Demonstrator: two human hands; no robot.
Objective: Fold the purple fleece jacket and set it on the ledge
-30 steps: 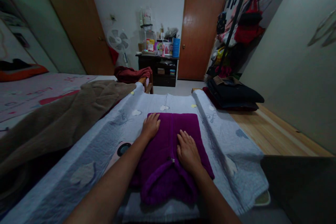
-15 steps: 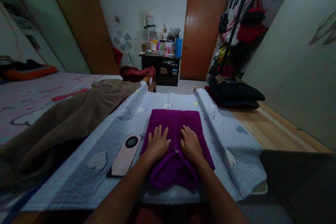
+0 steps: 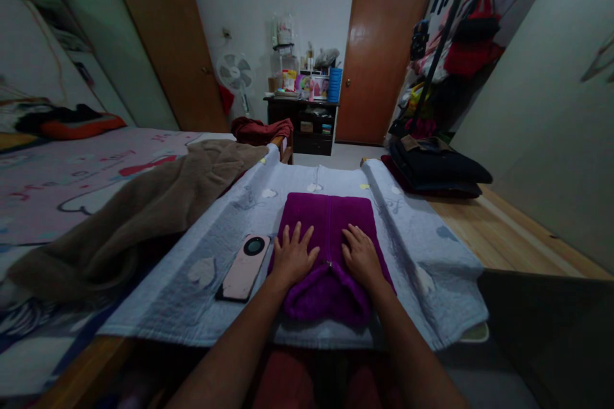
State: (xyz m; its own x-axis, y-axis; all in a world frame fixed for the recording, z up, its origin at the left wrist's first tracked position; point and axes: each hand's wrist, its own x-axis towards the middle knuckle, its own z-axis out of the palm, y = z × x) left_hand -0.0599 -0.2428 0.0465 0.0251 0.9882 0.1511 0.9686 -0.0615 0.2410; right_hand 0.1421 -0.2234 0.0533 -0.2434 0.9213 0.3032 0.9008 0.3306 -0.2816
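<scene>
A purple zip-up jacket [image 3: 307,208], folded into a neat rectangle, lies on a pale blue-grey cloth [image 3: 407,223]. Its zip runs down the middle, and the collar end is nearest me. My left hand [image 3: 294,259] rests flat on the left half with its fingers spread. On the right half lies my right hand [image 3: 361,257], palm down and fingers stretched out. The zip pull shows between the two hands. Just left of the jacket is a pink phone [image 3: 242,271], its round camera facing up.
A brown fleecy garment [image 3: 192,185] lies along the bed [image 3: 110,172] on the left. Folded dark clothes [image 3: 436,166] are stacked on a wooden board [image 3: 499,236] at the right. Farther back stand a fan [image 3: 235,73], a dark cabinet [image 3: 307,128] and a brown door [image 3: 371,64].
The view has shifted slightly, so everything sits a little farther right and higher. Both hands stay on the folded jacket, and the left fingers look somewhat more spread.
</scene>
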